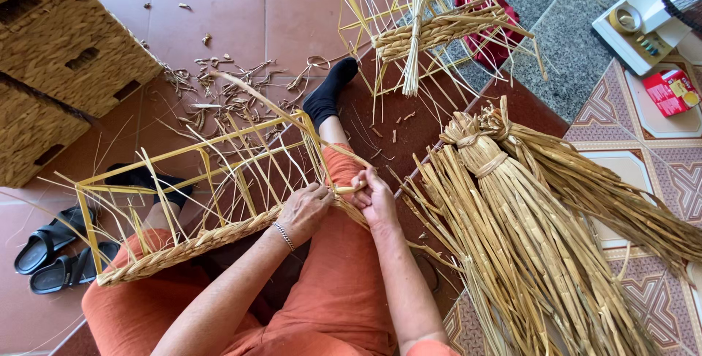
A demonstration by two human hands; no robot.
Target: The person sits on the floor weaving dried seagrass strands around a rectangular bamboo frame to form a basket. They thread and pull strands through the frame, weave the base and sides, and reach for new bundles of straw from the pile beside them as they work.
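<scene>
I have both hands low in my lap, over the orange trousers [344, 290]. My left hand [303, 212], a thin bracelet [284, 236] at its wrist, is curled over the woven rim of the yellow wire frame [197, 173], fingers closed on the plaited band there. My right hand [376, 199] sits just beside it, nearly touching, its fingers pinched shut on a flat straw strand [346, 189] that runs between the two hands. The frame lies on its side across my knees and stretches away to the left of my left hand, loose strands poking out through its bars — only its near edge carries weaving [183, 248]. Right of my right hand a big bundle of dried straw [526, 239] fans out over the dark mat [409, 126] and the patterned tiles, tied near its top. Beyond my hands my foot in a black sock [330, 89] points away, with straw scraps [219, 82] scattered on the pink floor to its left. Far left of the left hand lie a pair of black sandals [51, 254], and above them a stack of finished woven baskets [58, 56]. Farther out past the sock stands a second wire frame [424, 27], partly woven, with a red cloth [491, 27] behind it. At the far right — well away from my right hand — sit a white tray with a tape roll [635, 23] and a small red box [671, 91].
</scene>
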